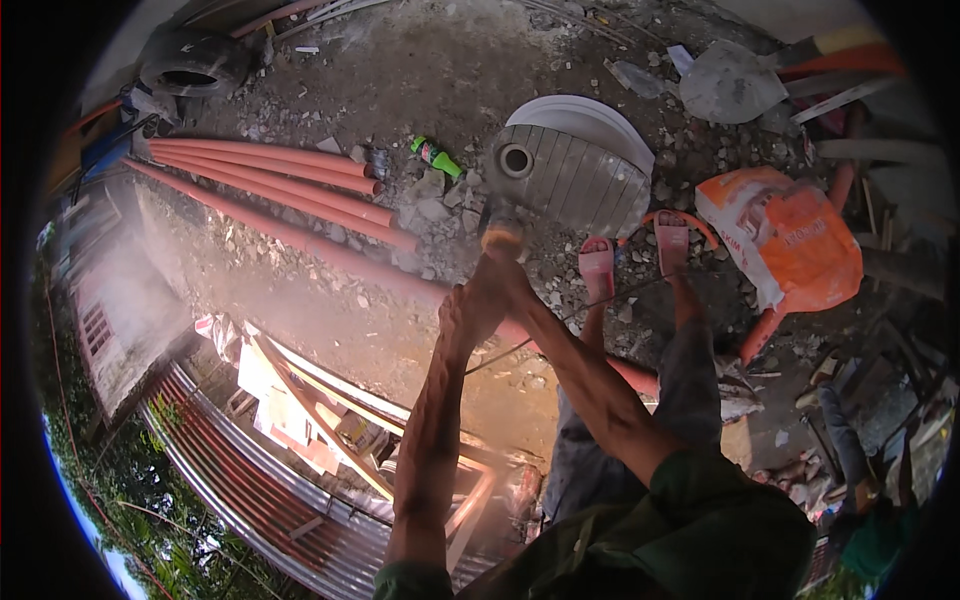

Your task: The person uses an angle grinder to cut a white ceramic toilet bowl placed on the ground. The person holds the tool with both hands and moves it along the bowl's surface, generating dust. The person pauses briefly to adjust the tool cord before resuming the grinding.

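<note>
Presently, the left hand point(466, 318) and right hand point(503, 282) grip an orange-bodied power tool point(502, 238) beside the slatted grey panel's point(590, 180) near-left edge; its round opening point(516, 160) appears finished, remaining work indeterminable.

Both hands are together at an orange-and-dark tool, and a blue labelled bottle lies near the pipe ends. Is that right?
Not quite: the labelled bottle is green, as the head view shows. The rest stands: the left hand and right hand are together at the tool, and the bottle lies near the ends of the pipes.
</note>
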`<state>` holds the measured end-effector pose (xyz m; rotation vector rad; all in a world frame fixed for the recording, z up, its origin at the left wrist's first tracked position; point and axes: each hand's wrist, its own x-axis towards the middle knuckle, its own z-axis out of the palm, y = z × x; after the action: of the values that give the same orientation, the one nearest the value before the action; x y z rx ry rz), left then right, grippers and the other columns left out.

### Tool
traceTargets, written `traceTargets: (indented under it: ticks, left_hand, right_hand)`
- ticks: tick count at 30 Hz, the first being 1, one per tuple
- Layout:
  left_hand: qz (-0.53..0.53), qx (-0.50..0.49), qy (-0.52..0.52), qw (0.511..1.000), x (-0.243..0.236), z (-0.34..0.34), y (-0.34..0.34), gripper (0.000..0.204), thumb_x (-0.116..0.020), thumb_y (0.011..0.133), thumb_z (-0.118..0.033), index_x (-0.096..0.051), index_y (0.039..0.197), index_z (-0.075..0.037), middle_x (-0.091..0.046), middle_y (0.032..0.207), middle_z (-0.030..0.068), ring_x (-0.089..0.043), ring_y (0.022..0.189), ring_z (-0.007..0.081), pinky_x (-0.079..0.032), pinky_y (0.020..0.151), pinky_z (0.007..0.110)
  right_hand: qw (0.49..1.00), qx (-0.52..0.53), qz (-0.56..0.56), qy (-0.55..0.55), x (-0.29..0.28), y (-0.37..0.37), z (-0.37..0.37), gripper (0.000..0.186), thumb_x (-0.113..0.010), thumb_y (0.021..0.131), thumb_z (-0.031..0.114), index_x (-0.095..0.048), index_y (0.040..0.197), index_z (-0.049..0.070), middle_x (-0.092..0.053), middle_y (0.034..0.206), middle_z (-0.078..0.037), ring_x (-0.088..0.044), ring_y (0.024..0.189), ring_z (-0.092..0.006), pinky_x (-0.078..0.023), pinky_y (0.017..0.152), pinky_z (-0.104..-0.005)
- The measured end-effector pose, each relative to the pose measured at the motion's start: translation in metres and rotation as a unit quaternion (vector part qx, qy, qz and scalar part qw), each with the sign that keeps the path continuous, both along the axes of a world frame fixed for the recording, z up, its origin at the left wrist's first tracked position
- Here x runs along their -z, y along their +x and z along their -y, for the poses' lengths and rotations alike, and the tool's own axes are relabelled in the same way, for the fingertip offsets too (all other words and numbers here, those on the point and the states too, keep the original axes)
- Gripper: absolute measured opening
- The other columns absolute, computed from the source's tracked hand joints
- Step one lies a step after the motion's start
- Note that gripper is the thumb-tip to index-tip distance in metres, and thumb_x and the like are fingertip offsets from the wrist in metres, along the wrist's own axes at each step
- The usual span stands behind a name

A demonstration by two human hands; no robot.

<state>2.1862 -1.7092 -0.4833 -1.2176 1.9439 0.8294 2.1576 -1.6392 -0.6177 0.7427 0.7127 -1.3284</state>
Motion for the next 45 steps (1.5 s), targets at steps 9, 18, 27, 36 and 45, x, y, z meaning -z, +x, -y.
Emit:
traceTargets:
  ticks: [9, 18, 27, 36, 45]
  left_hand:
    - [-0.071, 0.022, -0.006, 0.997, 0.028, -0.011, 0.011, 0.070, -0.070, 0.080, -0.031, -0.044, 0.144, -0.025, -0.070, 0.095, 0.0262, -0.065, 0.093, 0.0497, -0.052, 0.079, 0.058]
    - [-0.061, -0.002, -0.011, 0.998, 0.012, -0.007, -0.027, 0.068, -0.068, 0.081, -0.031, -0.041, 0.144, -0.025, -0.070, 0.094, 0.0266, -0.065, 0.091, 0.0510, -0.051, 0.079, 0.059]
    - [-0.056, 0.020, -0.017, 0.998, 0.022, 0.004, -0.052, 0.056, -0.068, 0.080, -0.028, -0.046, 0.132, -0.023, -0.071, 0.095, 0.0255, -0.065, 0.094, 0.0500, -0.052, 0.081, 0.058]
    - [-0.058, 0.024, -0.004, 0.998, 0.037, 0.002, -0.040, 0.049, -0.066, 0.082, -0.030, -0.049, 0.128, -0.024, -0.070, 0.095, 0.0260, -0.064, 0.096, 0.0508, -0.051, 0.083, 0.059]
    - [-0.013, 0.018, -0.003, 1.000, 0.025, -0.006, -0.016, 0.049, -0.065, 0.083, -0.031, -0.049, 0.129, -0.026, -0.071, 0.096, 0.0249, -0.065, 0.096, 0.0493, -0.052, 0.082, 0.059]
  right_hand:
    - [1.000, -0.022, -0.016, 0.007, 0.008, -0.017, -0.010, 0.032, -0.049, 0.102, 0.041, -0.057, 0.096, 0.010, -0.057, 0.079, 0.000, -0.058, 0.065, -0.0132, -0.048, 0.059, -0.0303]
    - [0.997, 0.022, 0.002, -0.071, 0.020, -0.031, -0.003, 0.036, -0.044, 0.103, 0.041, -0.056, 0.086, 0.012, -0.054, 0.073, 0.002, -0.056, 0.064, -0.0127, -0.047, 0.062, -0.0288]
    - [0.998, 0.007, -0.028, -0.064, 0.024, -0.060, 0.007, 0.037, -0.043, 0.103, 0.038, -0.057, 0.083, 0.010, -0.053, 0.069, 0.000, -0.057, 0.070, -0.0137, -0.047, 0.068, -0.0294]
    - [1.000, 0.019, -0.002, -0.012, 0.025, -0.061, 0.007, 0.032, -0.047, 0.101, 0.037, -0.057, 0.088, 0.009, -0.057, 0.072, -0.002, -0.059, 0.067, -0.0165, -0.049, 0.064, -0.0321]
    - [0.996, 0.056, 0.038, -0.053, 0.011, -0.024, -0.010, 0.031, -0.049, 0.102, 0.039, -0.058, 0.095, 0.010, -0.058, 0.080, -0.001, -0.060, 0.070, -0.0150, -0.050, 0.064, -0.0309]
